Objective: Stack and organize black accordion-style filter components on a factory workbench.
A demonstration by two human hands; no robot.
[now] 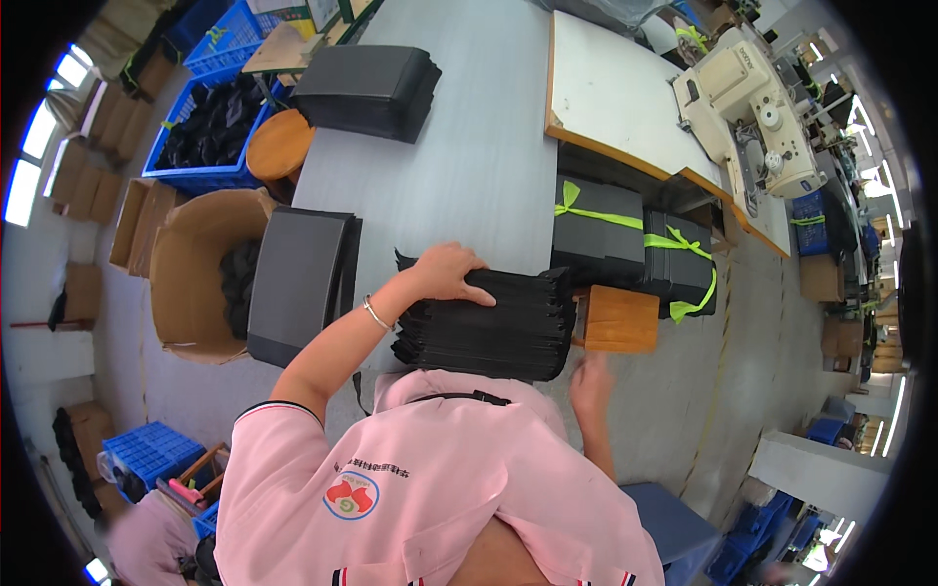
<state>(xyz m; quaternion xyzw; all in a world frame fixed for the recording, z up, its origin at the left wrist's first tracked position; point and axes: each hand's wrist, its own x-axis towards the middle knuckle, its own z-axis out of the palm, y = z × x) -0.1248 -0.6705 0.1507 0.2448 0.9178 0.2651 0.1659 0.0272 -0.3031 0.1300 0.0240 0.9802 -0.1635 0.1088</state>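
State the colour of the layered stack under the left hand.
The layered, flat-topped stack is black, best seen in the head view.

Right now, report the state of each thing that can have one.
Left hand: resting on black stack
Right hand: blurred, off the stack
Black stack: layered
Two black bundles: tied
Cardboard box: open, partly filled
Large blue crate: open, filled
Sewing machine: upright, running unclear
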